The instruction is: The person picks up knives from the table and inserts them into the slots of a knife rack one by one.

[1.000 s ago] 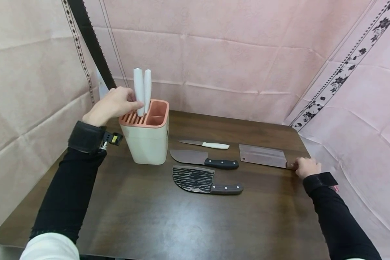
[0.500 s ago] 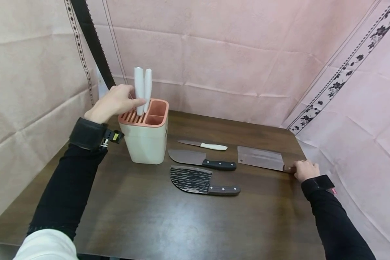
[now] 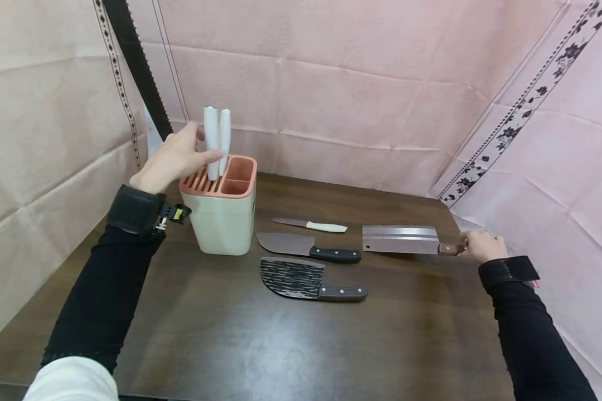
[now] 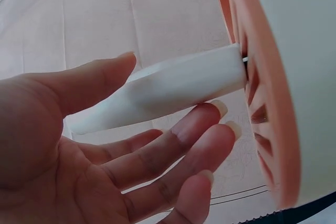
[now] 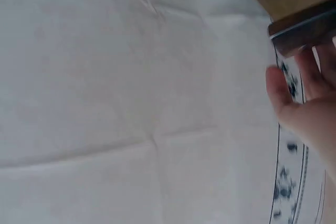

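In the head view my left hand is at the white knife handles that stand up from the knife block. One white handle lies between the thumb and loosely bent fingers in the left wrist view, with fingertips right at its side. Its blade is hidden in the block's slots. At the table's right, my right hand grips the brown wooden handle of a cleaver. The cleaver's wide blade is tilted, with a shadow under its lower edge. The right wrist view shows only the handle's end.
Left of the cleaver lie a small white-handled knife, a black-handled knife and a broad knife with a black-patterned blade, all flat on the brown table. Pink cloth hangs behind.
My right hand has turned and raised the cleaver, so its blade is now tilted rather than flat. The left hand stays at the white handle, its fingers slightly higher.
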The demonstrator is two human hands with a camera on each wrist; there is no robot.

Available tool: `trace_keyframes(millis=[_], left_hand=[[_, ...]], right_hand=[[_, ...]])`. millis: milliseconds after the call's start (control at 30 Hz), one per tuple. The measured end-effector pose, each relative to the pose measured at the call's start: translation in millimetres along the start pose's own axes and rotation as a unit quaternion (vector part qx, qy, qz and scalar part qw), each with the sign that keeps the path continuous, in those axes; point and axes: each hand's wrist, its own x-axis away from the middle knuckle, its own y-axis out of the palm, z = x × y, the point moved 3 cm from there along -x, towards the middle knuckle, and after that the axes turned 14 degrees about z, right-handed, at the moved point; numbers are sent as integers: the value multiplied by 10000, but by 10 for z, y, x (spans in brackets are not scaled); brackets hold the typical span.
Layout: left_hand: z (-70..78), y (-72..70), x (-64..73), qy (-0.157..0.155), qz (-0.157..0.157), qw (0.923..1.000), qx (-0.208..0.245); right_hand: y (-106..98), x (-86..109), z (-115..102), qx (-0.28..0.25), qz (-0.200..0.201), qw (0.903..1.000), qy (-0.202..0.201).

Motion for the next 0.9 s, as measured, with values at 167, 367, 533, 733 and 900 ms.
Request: trace_keyframes(millis=[167, 367, 533, 733, 900], left_hand=[[-27, -1, 14, 24, 123, 9999, 60], [5, 2, 36, 60, 346, 9994, 80], [23, -7, 72, 28, 955, 9951, 236], [92, 24, 127, 238, 1661, 9846, 496], [199, 109, 159, 540, 1606, 9834, 650]], right_hand=[[-292, -85, -153, 86, -179, 9996, -190], [-626, -166, -325, 45, -332, 9993, -193], [-890, -231, -556, 74, -357, 9989, -280], [-1191, -346, -926, 116, -155, 9982, -572], [-1332, -442, -1176, 192, 57, 9962, -842]])
